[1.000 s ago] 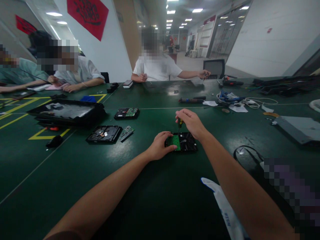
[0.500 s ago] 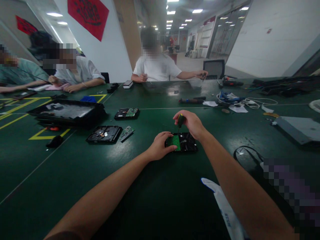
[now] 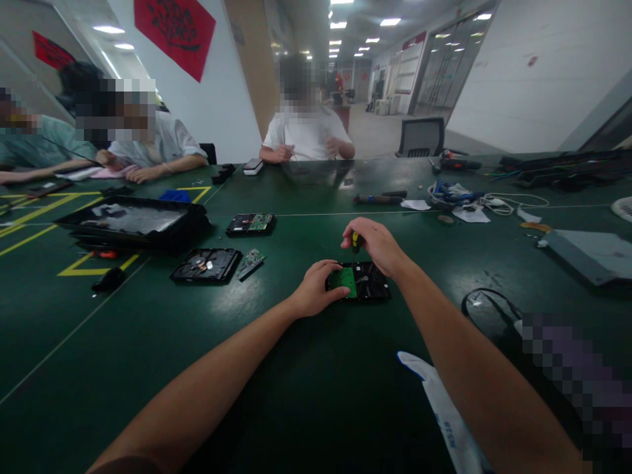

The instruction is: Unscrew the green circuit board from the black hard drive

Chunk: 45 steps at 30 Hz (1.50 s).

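Observation:
A black hard drive [image 3: 372, 282] with a green circuit board [image 3: 345, 281] on its upper face lies flat on the dark green table. My left hand [image 3: 316, 288] grips its left end, thumb along the near side and fingers at the far side. Above the drive, my right hand [image 3: 378, 243] is closed round the yellow and black handle of a screwdriver [image 3: 356, 242]. The screwdriver stands nearly upright, its shaft reaching down to the board's right edge. Whether the tip sits in a screw is too small to tell.
Left of my hands lie an opened hard drive [image 3: 206, 265], a loose circuit board [image 3: 251, 263] and another hard drive [image 3: 250, 224]. Farther left stands a black tray [image 3: 143, 224]. A grey metal box [image 3: 590, 255] is at right. Across the table sits a person [image 3: 309, 135].
The screwdriver handle has turned in my right hand, showing more yellow. My left hand keeps its place on the drive. The person opposite has drawn an outstretched arm back in.

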Motion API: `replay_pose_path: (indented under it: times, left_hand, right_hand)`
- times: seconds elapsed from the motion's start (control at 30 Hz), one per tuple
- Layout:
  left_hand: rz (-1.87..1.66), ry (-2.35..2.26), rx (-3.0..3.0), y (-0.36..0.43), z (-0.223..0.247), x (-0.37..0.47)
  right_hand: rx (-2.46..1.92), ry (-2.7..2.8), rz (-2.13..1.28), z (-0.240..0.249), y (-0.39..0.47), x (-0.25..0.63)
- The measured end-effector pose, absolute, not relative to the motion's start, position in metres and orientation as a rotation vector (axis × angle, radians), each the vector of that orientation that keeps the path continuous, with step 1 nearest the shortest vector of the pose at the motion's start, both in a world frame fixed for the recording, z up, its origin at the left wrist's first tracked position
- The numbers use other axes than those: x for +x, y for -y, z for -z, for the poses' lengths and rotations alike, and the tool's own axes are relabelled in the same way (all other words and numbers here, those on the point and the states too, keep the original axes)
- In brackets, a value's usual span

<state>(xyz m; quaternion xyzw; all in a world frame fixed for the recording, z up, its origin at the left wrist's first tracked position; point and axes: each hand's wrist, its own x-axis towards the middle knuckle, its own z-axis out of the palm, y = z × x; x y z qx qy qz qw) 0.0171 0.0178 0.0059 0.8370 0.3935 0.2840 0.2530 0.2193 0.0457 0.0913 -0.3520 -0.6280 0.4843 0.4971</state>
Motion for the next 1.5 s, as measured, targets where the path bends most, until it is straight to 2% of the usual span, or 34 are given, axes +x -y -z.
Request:
replay_pose_path:
  times: [0.27, 0.47, 0.83, 1.1, 1.37, 1.5]
  left_hand:
    - [-0.784, -1.07, 2.276, -0.018, -0.005, 0.017]
    - [-0.786, -1.07, 2.274, -0.017, -0.006, 0.017]
    - [-0.769, -1.07, 2.262, -0.017, -0.007, 0.017]
    - [-0.771, -1.066, 2.283, -0.017, -0.006, 0.017]
    - [-0.776, -1.068, 2.286, -0.019, -0.004, 0.017]
    - [-0.783, -1.065, 2.286, -0.018, -0.005, 0.017]
  right_hand:
    - [-0.935, 1.555, -1.042, -0.095, -0.045, 0.219]
    - [-0.878, 1.482, -1.142, -0.091, -0.047, 0.218]
    - [-0.938, 1.525, -1.052, -0.094, -0.045, 0.22]
    - [-0.874, 1.545, -1.202, -0.097, -0.042, 0.219]
    - [-0.962, 1.6, -1.056, -0.098, -0.04, 0.22]
    - [-0.921, 1.508, -1.137, -0.095, -0.043, 0.22]
